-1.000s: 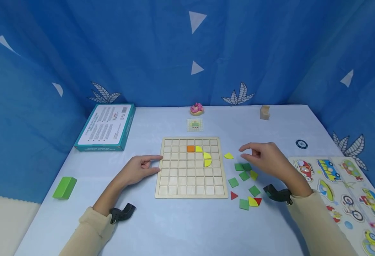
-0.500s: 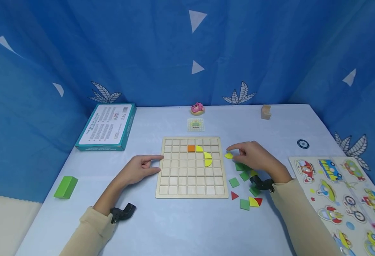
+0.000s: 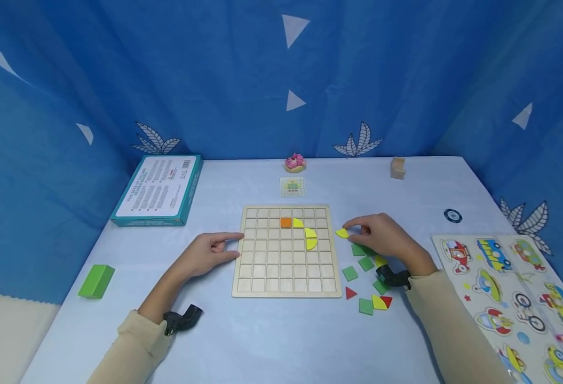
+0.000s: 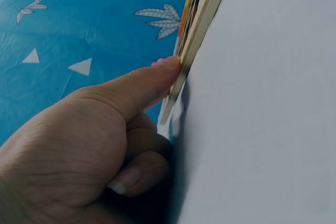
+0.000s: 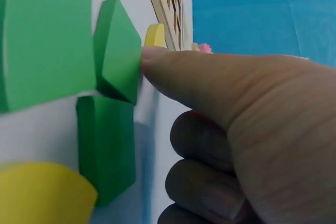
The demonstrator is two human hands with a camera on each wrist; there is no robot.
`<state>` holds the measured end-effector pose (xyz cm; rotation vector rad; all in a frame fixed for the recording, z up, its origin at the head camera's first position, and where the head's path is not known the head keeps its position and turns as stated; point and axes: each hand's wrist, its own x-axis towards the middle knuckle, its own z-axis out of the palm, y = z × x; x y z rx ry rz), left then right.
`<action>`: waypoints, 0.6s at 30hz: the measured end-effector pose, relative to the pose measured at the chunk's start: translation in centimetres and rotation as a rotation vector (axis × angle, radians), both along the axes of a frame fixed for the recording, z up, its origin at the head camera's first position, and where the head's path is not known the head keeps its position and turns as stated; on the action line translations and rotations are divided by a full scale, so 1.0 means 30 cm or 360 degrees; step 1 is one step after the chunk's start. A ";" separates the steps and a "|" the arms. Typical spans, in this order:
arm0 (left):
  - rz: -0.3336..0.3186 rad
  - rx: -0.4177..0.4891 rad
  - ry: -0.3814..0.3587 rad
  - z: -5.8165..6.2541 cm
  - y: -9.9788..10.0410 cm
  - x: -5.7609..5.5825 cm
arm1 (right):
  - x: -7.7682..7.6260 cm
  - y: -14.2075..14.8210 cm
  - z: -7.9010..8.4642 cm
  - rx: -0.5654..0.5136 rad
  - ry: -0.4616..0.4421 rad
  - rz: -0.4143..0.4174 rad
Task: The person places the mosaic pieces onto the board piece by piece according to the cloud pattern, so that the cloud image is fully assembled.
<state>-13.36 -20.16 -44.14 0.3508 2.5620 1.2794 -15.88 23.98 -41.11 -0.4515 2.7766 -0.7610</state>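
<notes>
My left hand (image 3: 209, 255) rests at the left edge of a wooden grid board (image 3: 273, 258), straight forefinger and thumb touching the rim; its other fingers are curled under. In the left wrist view the thumb (image 4: 149, 82) meets the board's side. On the board sit an orange square tile (image 3: 286, 222) and several yellow quarter-circle tiles (image 3: 311, 244). Just right of the board, my right hand (image 3: 384, 234) pinches a loose yellow quarter-circle tile (image 3: 341, 233) between thumb and forefinger, low over the table. The right wrist view shows the thumb tip overlapping that yellow tile (image 5: 155, 34).
Green square tiles (image 3: 350, 273), red triangles (image 3: 350, 293) and more yellow tiles lie below the right hand. A pattern card (image 3: 293, 187) and pink figurine (image 3: 295, 162) stand behind the board. A teal box (image 3: 158, 191), green block (image 3: 96, 281) and picture puzzle (image 3: 502, 290) flank it.
My right hand has moved left from above the loose tiles to the yellow quarter-circle tile, and its thumb and forefinger have come together on it. The left hand stays at the board.
</notes>
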 end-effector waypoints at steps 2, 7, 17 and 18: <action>-0.0004 0.0008 0.0007 -0.002 -0.002 0.002 | 0.002 -0.005 -0.003 0.0016 0.0024 0.0006; -0.0010 -0.0002 0.0006 -0.007 -0.006 0.002 | 0.009 -0.009 -0.004 0.0049 0.0039 0.0067; -0.0003 0.0000 -0.0002 -0.006 -0.006 0.002 | 0.015 -0.011 0.001 0.0074 0.0008 0.0082; -0.0003 -0.0001 -0.0005 -0.005 -0.006 0.001 | 0.016 -0.012 0.001 0.0090 0.0021 0.0085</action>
